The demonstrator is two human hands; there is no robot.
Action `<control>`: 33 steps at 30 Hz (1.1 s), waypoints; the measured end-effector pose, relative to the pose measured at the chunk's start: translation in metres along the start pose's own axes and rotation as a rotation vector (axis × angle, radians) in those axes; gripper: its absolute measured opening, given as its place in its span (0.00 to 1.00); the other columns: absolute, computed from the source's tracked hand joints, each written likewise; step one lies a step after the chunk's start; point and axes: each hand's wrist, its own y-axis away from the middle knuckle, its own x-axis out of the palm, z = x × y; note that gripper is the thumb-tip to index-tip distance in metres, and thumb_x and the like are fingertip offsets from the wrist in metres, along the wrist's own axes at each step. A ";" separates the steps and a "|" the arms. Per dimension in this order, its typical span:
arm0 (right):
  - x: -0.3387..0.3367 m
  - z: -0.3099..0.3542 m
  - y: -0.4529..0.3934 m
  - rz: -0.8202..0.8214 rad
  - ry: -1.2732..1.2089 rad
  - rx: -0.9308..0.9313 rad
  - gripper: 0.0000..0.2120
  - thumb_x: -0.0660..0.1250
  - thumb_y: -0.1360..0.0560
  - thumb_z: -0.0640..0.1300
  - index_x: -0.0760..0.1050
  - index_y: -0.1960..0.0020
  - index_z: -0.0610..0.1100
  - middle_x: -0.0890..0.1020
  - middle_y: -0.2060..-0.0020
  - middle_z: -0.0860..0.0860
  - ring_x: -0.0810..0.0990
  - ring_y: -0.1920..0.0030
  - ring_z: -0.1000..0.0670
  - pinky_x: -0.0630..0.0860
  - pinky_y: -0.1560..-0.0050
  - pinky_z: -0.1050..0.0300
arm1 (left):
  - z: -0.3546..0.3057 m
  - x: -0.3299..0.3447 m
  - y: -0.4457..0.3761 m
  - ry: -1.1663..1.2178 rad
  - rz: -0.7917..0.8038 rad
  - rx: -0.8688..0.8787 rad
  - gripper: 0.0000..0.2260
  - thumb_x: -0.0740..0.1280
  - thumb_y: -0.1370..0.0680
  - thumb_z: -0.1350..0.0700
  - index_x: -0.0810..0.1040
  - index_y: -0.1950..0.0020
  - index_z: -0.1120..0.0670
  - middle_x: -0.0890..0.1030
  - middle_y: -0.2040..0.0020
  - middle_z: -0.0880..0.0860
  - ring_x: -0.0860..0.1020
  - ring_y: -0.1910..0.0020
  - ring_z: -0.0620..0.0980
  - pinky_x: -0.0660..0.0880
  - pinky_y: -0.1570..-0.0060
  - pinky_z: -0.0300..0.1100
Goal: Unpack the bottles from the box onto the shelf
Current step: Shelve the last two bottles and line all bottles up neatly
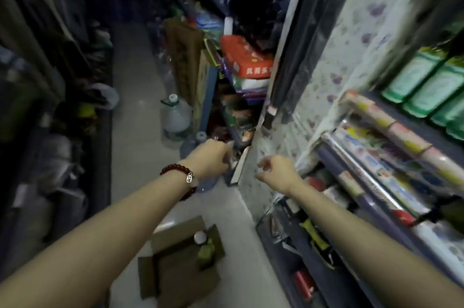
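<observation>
Below, brown cardboard box (180, 270), flaps open.

A small shop or its stockroom: narrow aisle with tiled floor (135, 147), crowded shelves (391, 157) on both sides, rows of green bottles (426, 81), wrapped rolls (391, 129), stacked packaged goods (246, 56), open cardboard box (180, 265) on the floor.

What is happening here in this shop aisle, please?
A person stands in a narrow aisle and reaches both arms forward. The left hand and the right hand hold no bottle; the picture is too blurred to tell more. An open cardboard box sits on the floor below, with a green bottle inside. Green bottles already stand on the shelf at the right.
</observation>
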 end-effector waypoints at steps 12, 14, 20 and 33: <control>0.260 -0.057 -0.109 0.328 -0.018 0.093 0.16 0.69 0.27 0.46 0.77 0.42 0.41 0.80 0.46 0.45 0.78 0.46 0.45 0.64 0.56 0.63 | 0.189 0.226 -0.039 0.123 0.264 -0.267 0.14 0.65 0.24 0.55 0.76 0.40 0.56 0.76 0.42 0.57 0.76 0.44 0.56 0.73 0.47 0.45; 0.306 -0.080 -0.122 0.335 -0.028 0.097 0.16 0.68 0.25 0.47 0.77 0.43 0.39 0.80 0.49 0.44 0.78 0.51 0.46 0.64 0.58 0.63 | 0.211 0.274 -0.047 0.138 0.271 -0.282 0.12 0.62 0.22 0.55 0.77 0.41 0.57 0.77 0.44 0.57 0.76 0.45 0.56 0.72 0.48 0.44; 0.437 -0.148 -0.152 0.449 0.009 0.056 0.11 0.65 0.25 0.41 0.76 0.46 0.35 0.81 0.50 0.39 0.78 0.48 0.39 0.74 0.49 0.50 | 0.278 0.436 -0.069 0.106 0.371 -0.305 0.12 0.59 0.21 0.60 0.76 0.41 0.60 0.78 0.43 0.59 0.77 0.45 0.57 0.67 0.54 0.39; 0.627 -0.229 -0.188 0.311 -0.094 0.106 0.31 0.71 0.31 0.55 0.66 0.33 0.45 0.72 0.39 0.44 0.71 0.38 0.43 0.73 0.39 0.46 | 0.331 0.638 -0.109 0.140 0.322 -0.267 0.31 0.68 0.27 0.60 0.61 0.26 0.50 0.66 0.29 0.56 0.67 0.32 0.59 0.69 0.35 0.54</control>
